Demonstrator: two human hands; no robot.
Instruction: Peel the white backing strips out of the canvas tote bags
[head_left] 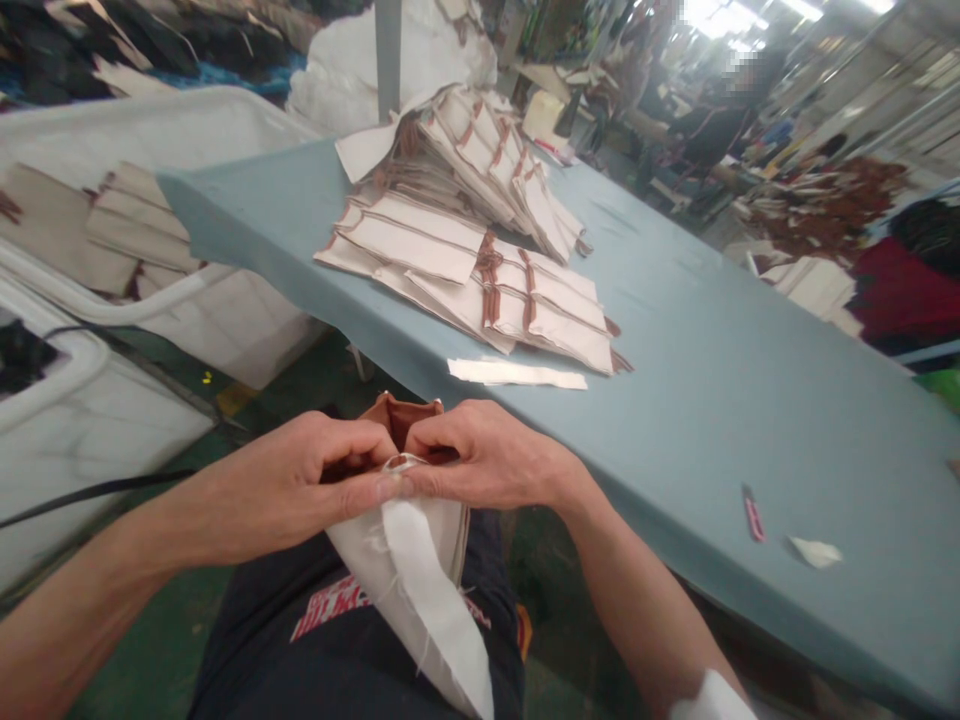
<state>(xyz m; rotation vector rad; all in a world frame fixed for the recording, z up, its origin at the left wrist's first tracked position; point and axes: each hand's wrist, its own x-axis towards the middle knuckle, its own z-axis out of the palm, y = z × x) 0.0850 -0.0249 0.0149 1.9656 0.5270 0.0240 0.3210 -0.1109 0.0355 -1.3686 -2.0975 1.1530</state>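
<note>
Over my lap I hold a cream fabric piece (360, 550) with a brown inside (409, 412); it looks like a sewn pouch, though its full shape is hidden. My left hand (337, 470) pinches its upper edge from the left. From the right, my right hand (472, 455) grips the same edge, thumb tips meeting in the middle. A white fabric strip (435, 600) with frayed threads hangs down from under the thumbs. Both hands are closed, with the fingers curled into the opening.
A blue-covered table (720, 400) carries stacks of cream and brown fabric pieces (480, 270), white strips (517, 374), a pink-handled cutter (754, 515) and a cream scrap (815, 551). White bins (247, 320) stand on the left. A person (705, 125) sits in the background.
</note>
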